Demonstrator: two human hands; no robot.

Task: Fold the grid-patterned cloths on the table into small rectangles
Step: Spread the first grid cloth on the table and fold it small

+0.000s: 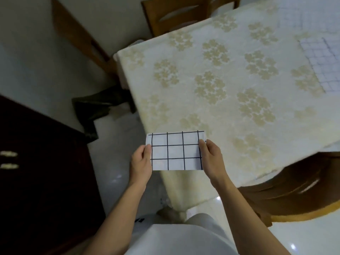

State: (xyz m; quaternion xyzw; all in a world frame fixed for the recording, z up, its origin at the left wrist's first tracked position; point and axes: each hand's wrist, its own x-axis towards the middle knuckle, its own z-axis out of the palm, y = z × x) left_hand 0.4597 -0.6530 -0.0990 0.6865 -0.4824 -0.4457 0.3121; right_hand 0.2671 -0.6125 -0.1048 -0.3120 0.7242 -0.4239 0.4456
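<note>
A small folded rectangle of white cloth with bold black grid lines (175, 151) hangs in the air over the table's near left corner. My left hand (141, 163) pinches its left edge, thumb on top. My right hand (210, 159) pinches its right edge the same way. Far right on the table lies a white cloth with a fine pale grid (323, 65), spread flat and cut off by the frame. Another fine-grid cloth (301, 17) lies at the far right corner.
The table (211, 80) wears a cream cover with beige flower clusters. Wooden chairs stand at the far side (176, 15), at the left (77, 34) and at the near right (294, 190). A dark cabinet (36, 172) fills the lower left. A dark bag (97, 107) lies on the floor.
</note>
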